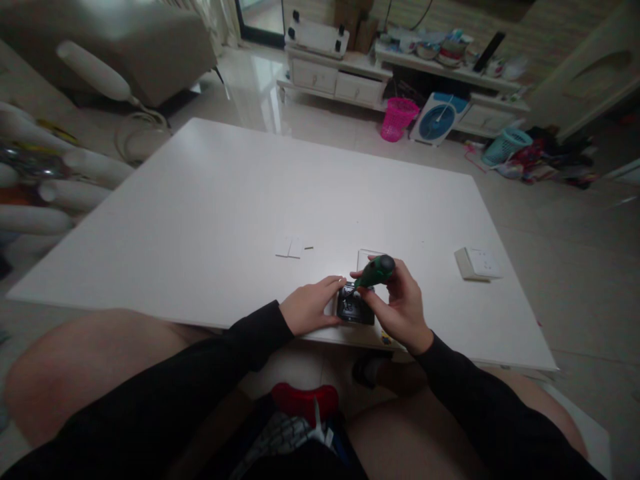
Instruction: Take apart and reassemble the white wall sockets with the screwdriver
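Observation:
In my right hand (400, 303) is a screwdriver with a green and black handle (377, 269), tilted with its lower end at a small black square plastic fitting (353, 310). My left hand (315, 303) grips the fitting's left side, thumb at its near edge and fingers at its far edge. The fitting lies near the table's front edge, and the screwdriver's tip is too small to make out. Behind my right hand, a flat white plate (366, 255) is partly hidden. Two small white pieces (289, 247) lie to the left, beside a thin short strip (309, 248).
A white wall socket (477, 263) stands at the right on the white table (240, 193). A small yellow and dark item (386, 338) is at the front edge below my right wrist. Beyond the table are a pink basket (399, 120) and a blue-white fan (440, 120).

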Demonstrator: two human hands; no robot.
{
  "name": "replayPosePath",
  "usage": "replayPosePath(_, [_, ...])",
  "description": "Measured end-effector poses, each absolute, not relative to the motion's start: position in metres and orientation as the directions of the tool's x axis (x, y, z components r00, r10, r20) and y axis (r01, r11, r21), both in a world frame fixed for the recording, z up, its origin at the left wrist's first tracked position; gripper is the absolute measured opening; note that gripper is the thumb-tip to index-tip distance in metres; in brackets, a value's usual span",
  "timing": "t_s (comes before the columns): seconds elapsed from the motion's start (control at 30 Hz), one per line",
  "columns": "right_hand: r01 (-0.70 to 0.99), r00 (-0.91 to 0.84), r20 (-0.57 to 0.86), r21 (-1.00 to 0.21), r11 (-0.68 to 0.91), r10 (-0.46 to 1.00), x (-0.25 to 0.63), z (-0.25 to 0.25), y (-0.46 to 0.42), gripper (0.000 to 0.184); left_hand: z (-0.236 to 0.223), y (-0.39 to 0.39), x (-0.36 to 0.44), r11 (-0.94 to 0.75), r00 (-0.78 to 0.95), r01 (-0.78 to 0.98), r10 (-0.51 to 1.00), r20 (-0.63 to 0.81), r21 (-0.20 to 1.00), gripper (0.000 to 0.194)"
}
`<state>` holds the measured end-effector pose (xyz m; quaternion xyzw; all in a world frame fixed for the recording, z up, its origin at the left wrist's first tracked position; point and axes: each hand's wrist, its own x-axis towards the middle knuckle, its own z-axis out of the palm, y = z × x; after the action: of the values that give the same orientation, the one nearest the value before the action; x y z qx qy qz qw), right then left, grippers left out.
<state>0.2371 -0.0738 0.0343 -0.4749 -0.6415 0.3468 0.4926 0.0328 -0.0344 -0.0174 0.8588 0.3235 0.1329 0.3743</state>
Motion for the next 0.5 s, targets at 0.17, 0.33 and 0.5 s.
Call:
replayPosePath(0.17, [0.279, -0.043, 0.302, -0.912, 0.302, 0.952, 0.2390, 0.0292, -0.0736, 0.044, -0.0136, -0.0345, 0.0340, -0.481, 0.747, 0.489, 0.661, -0.065, 0.728, 0.075])
replayPosePath(0.33, [0.284, 0.013, 0.287, -0.920, 0.271, 0.958, 0.2388, 0.0293, -0.0733, 0.050, -0.0146, -0.0347, 0.0340, -0.481, 0.749, 0.486, 0.659, -0.064, 0.730, 0.075])
replayPosePath(0.5, [0.256, -0.015, 0.301, -0.921, 0.294, 0.954, 0.2362, 0.0353, -0.0746, 0.037, -0.0147, -0.0347, 0.0337, -0.483, 0.748, 0.490, 0.660, -0.066, 0.726, 0.076])
